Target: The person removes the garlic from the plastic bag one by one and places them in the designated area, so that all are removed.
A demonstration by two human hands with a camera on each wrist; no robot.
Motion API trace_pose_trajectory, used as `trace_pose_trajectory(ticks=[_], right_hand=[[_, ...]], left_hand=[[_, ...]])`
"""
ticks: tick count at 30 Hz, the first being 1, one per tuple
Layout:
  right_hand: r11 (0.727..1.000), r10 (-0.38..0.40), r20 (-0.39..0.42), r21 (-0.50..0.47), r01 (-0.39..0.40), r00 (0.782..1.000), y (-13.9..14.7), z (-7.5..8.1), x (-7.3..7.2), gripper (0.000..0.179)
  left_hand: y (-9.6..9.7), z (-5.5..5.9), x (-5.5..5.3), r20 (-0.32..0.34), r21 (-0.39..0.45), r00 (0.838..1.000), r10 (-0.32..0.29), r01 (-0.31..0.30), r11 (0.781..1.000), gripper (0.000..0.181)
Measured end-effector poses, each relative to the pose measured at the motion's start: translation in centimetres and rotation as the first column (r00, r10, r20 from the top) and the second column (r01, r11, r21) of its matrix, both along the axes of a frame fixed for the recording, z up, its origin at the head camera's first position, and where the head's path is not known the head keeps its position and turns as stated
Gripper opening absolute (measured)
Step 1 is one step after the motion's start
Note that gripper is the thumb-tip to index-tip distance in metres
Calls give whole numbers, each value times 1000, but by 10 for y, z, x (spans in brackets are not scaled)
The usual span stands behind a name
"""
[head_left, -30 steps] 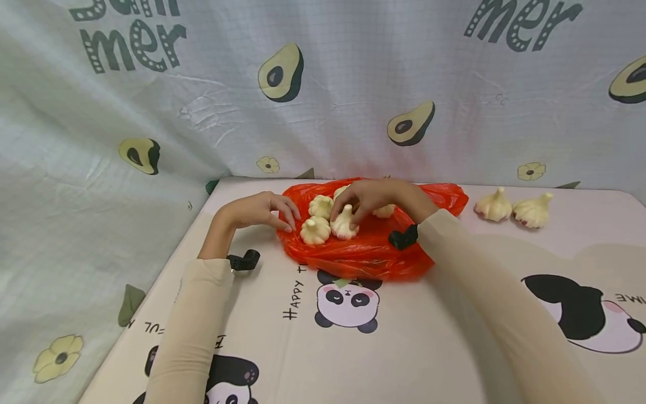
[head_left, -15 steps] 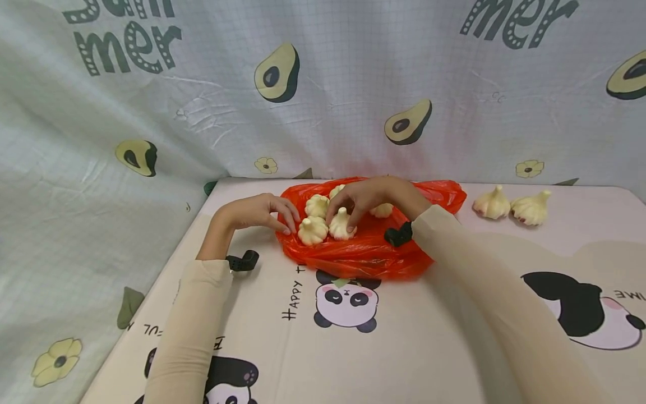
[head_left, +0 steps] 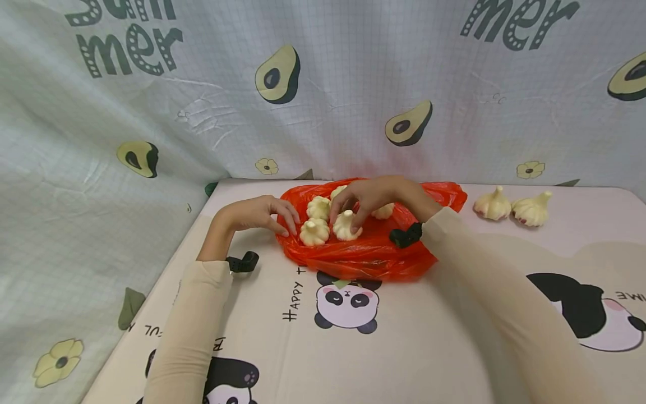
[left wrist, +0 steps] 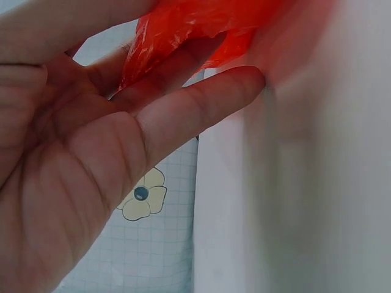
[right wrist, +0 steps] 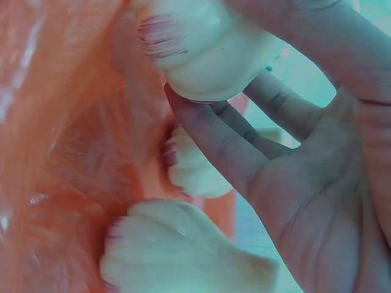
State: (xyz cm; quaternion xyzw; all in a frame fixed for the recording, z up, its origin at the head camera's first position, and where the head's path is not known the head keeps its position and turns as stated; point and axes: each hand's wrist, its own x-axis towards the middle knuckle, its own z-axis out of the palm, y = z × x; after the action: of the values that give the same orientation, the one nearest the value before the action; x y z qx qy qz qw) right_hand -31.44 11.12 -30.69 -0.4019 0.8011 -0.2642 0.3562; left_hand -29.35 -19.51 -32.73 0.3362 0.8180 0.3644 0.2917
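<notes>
My right hand (head_left: 370, 196) pinches a garlic bulb (head_left: 345, 226) between thumb and fingers, its neck pointing up, over a spread red plastic bag (head_left: 363, 261). In the right wrist view, this bulb (right wrist: 208, 55) sits against my fingertips, with two more bulbs beyond and below it. On the bag's left part, another bulb (head_left: 314, 232) stands beside the held one, and a third bulb (head_left: 318, 208) lies just behind. My left hand (head_left: 259, 214) rests at the bag's left edge with its fingers extended; in the left wrist view, red plastic (left wrist: 201, 24) passes behind these fingers.
Farther back on the bag are more bulbs, one (head_left: 383, 211) partly behind my right hand. Two garlic bulbs (head_left: 492, 204) lie on the table right of the bag. A panda-printed cloth (head_left: 404, 348) covers the table, and an avocado-printed curtain (head_left: 348, 112) hangs behind.
My right hand and the bulb in it have shifted slightly right, widening the gap to the bulb on the left. My left hand stays at the bag's edge.
</notes>
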Motion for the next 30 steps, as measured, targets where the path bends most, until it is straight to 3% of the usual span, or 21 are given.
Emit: trace_pose_trajectory(ticks=[17,24,30], right_hand=[[998,-43,-58,-46,41,997,34,25,22,37],[998,8,-144,-64,-18,989,48,27,34,35],[997,-22,-184,-74,9,983,68,29,47,37]], left_hand=[[-1,-3,0,-9,-17,1000,8,-8,1000,14],[-4,-6,1,-32,-16,999,9,-9,1000,15],[-4,-6,1,-33,1,999,1,-1,1000,15]])
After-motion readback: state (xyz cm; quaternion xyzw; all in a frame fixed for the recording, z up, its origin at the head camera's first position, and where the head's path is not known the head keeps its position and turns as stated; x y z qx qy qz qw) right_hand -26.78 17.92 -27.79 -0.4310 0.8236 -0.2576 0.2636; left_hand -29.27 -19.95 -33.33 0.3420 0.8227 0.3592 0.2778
